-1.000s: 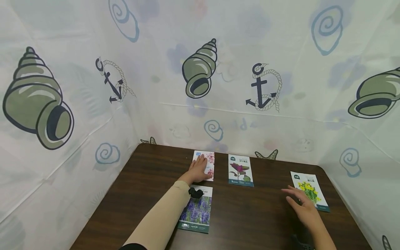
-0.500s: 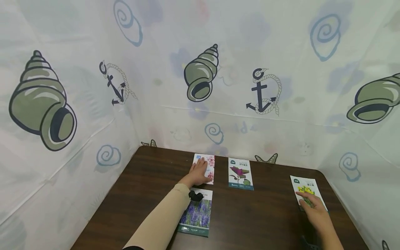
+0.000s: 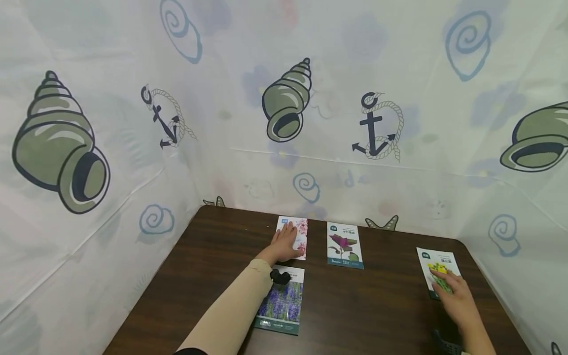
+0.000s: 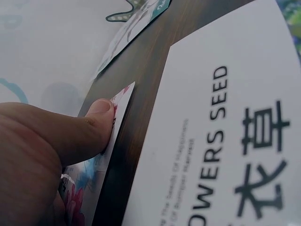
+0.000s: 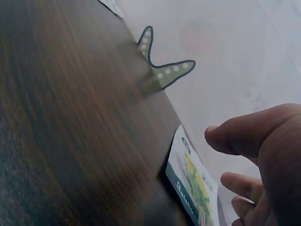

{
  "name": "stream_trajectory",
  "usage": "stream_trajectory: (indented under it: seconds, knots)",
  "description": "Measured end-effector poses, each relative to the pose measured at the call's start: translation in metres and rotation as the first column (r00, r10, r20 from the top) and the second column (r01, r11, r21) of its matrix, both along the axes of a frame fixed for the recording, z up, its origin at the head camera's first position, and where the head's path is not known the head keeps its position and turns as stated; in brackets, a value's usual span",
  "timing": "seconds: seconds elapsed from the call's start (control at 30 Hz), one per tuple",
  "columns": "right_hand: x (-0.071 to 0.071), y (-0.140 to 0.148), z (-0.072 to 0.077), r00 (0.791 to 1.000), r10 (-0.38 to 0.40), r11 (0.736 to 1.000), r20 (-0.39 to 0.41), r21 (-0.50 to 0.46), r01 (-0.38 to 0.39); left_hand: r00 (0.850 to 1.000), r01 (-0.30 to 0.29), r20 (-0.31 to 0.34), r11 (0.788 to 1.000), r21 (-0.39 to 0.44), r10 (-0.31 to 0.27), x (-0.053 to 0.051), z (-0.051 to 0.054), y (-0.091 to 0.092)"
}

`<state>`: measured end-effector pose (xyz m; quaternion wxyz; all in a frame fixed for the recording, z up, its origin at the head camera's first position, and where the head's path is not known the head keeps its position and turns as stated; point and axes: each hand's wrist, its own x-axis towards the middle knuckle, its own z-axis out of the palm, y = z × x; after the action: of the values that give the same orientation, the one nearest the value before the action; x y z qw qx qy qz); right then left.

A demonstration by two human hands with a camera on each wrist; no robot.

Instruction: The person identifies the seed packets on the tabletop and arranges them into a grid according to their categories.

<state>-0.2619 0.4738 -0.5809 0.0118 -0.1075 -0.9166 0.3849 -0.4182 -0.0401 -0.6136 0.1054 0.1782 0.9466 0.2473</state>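
Note:
My left hand (image 3: 284, 245) lies with straight fingers on a seed packet with pink blossoms (image 3: 301, 230) near the table's back edge. The left wrist view shows the thumb (image 4: 96, 125) along that packet's edge. Over at the right, my right hand (image 3: 460, 298) is over the lower part of a seed packet with yellow flowers (image 3: 437, 257), fingers extended. In the right wrist view its thumb is apart from this packet (image 5: 195, 181); finger contact cannot be told. A lavender seed packet (image 3: 280, 303) lies below my left wrist, partly covered by the forearm.
A seed packet with a purple flower (image 3: 343, 241) lies at the back, between the two hands. All the packets are on a dark brown wooden table (image 3: 372, 305). White curtains (image 3: 235, 172) printed with shells and anchors hang behind and beside it.
My right hand has moved right, from beside the yellow-flower packet to over its lower part. The left hand stays on the pink-blossom packet.

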Motion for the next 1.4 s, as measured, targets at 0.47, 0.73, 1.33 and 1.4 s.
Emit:
stream_trajectory:
  seconds: [0.47,0.73,1.33,1.4]
  knots:
    - [-0.001,0.001,-0.012,0.996,-0.091,0.996,0.011,-0.001,0.091,1.0,0.004,0.0,1.0,0.005,-0.004,-0.004,-0.001,-0.003]
    - [0.0,-0.004,-0.016,0.991,-0.131,0.991,-0.015,-0.035,0.131,1.0,-0.011,-0.006,1.0,0.006,0.011,-0.004,-0.003,-0.006]
    - [0.004,-0.004,-0.02,0.998,-0.06,0.978,-0.023,0.198,0.063,1.0,-0.005,-0.003,1.0,0.003,0.005,-0.005,-0.004,0.0]
    - [0.002,-0.003,-0.022,0.998,-0.057,0.976,-0.011,0.211,0.058,1.0,-0.009,-0.002,1.0,-0.003,0.009,-0.007,-0.004,0.001]
